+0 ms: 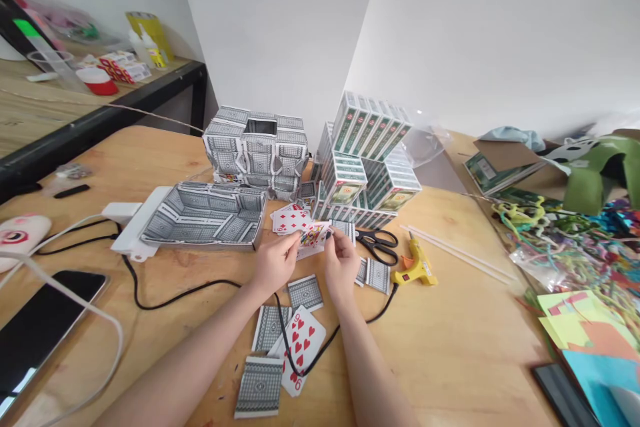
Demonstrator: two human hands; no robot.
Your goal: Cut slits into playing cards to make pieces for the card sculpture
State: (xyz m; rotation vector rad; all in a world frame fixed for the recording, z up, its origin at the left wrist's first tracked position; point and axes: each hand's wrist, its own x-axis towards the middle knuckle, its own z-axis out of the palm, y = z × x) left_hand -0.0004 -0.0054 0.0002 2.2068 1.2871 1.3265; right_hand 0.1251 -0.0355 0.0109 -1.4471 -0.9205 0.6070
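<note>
Between my two hands is a face card [313, 235], held up over the middle of the table. My left hand [278, 261] pinches its left end, and my right hand [341, 263] has its fingers closed on the right end. Just behind lie red-suited cards [291, 219]. In front of the hands, a nine of hearts [301, 347] rests among patterned card pieces [259, 385], with a black cable across it. Black-handled scissors [383, 245] and a yellow glue gun [417, 265] are to the right of my right hand.
An open tray made of cards [210, 215] stands at left, near a card-covered structure [257, 153]. Stacked card boxes [373, 123] rise behind. A phone [47, 313] lies at left; white glue sticks [457, 253], coloured paper [580, 320] and craft strands are at right.
</note>
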